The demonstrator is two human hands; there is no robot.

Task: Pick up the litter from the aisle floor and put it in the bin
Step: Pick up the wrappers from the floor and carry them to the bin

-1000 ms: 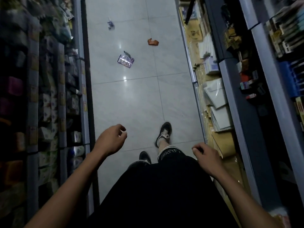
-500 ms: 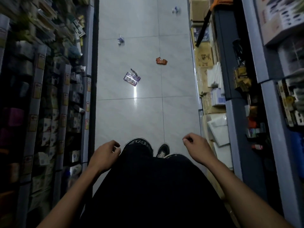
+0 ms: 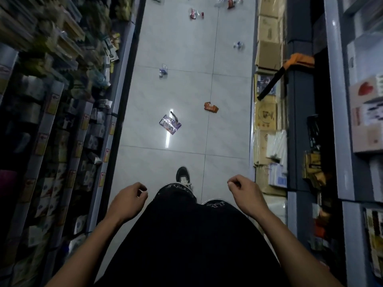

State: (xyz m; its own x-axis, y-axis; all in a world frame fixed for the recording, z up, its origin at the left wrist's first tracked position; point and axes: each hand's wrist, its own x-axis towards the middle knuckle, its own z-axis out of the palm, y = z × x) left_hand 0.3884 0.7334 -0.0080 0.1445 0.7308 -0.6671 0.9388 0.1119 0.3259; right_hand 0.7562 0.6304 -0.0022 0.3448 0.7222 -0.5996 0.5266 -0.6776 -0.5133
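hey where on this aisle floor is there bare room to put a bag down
Bare tile lies between the shoe and the purple wrapper, running from shelf to shelf. Another free patch sits right of the orange wrapper, beside the cardboard boxes. The far end is crowded with scattered litter.

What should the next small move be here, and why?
Probably one or two more steps forward toward the purple wrapper, the closest litter on the floor. Both the left hand and right hand hang loosely curled and hold nothing, and the wrapper lies well ahead of the shoe, beyond reach.
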